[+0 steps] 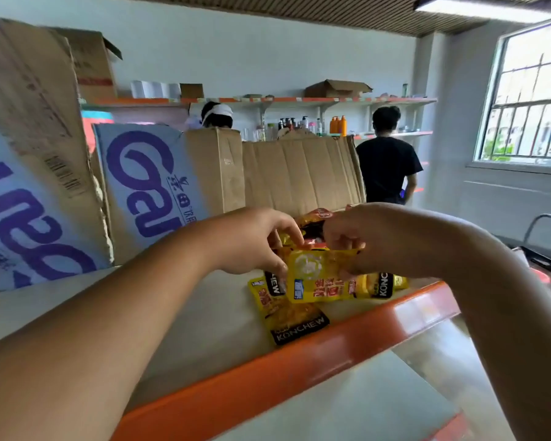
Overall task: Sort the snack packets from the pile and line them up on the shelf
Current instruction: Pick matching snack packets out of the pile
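Head cam: L hand (252, 240) & R hand (379, 240) pinch yellow pkt (318, 275) near orange front edge of shelf (299, 370); boxes (159, 186) crowd rear.

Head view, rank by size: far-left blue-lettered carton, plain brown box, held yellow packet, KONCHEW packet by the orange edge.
1. far-left blue-lettered carton
2. plain brown box
3. held yellow packet and KONCHEW packet: look alike, both partly covered, so unranked.
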`<control>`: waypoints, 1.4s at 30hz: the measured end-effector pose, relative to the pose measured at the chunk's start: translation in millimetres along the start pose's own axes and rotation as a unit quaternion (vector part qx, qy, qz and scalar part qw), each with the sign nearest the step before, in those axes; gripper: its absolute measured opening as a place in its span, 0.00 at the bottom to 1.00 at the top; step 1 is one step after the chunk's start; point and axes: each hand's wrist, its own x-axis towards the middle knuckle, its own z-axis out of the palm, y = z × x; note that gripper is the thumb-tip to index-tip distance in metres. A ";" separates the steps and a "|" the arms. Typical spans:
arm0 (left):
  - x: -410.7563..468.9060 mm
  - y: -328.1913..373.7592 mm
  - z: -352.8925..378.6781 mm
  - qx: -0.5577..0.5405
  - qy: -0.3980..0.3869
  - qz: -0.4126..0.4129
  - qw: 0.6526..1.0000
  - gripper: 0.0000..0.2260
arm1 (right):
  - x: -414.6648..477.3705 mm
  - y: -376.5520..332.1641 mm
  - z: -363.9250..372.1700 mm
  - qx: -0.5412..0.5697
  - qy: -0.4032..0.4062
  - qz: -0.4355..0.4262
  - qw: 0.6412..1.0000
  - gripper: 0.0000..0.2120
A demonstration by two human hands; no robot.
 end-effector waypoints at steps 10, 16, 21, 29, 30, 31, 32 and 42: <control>-3.6 -37.4 -25.5 0.044 -0.114 -0.196 0.973 0.03 | 29.9 25.8 3.6 0.153 0.066 0.010 0.986 0.15; -0.3 -37.4 -19.1 0.102 -0.135 -0.254 0.952 0.10 | 26.0 22.7 14.3 0.038 -0.018 0.049 0.998 0.13; 0.9 -30.6 -13.9 0.156 -0.133 -0.175 0.963 0.30 | 24.1 18.4 14.0 -0.015 -0.066 0.058 0.996 0.25; 1.9 -26.8 -6.1 0.146 -0.103 -0.142 0.974 0.33 | 19.2 18.7 20.3 0.000 -0.025 0.047 0.999 0.21; 2.1 -26.9 -6.2 0.144 -0.100 -0.139 0.975 0.31 | 18.8 19.6 21.1 0.009 -0.013 0.049 0.999 0.20; 1.8 -27.3 -6.6 0.144 -0.098 -0.138 0.975 0.30 | 18.2 20.7 22.3 0.014 -0.001 0.052 0.999 0.20; 1.7 -27.3 -7.6 0.144 -0.096 -0.138 0.975 0.29 | 17.9 22.0 23.4 0.015 0.014 0.054 0.998 0.19; 6.1 -33.3 -12.6 0.106 0.064 -0.065 0.990 0.25 | 11.1 38.7 31.0 0.086 0.174 0.061 0.979 0.16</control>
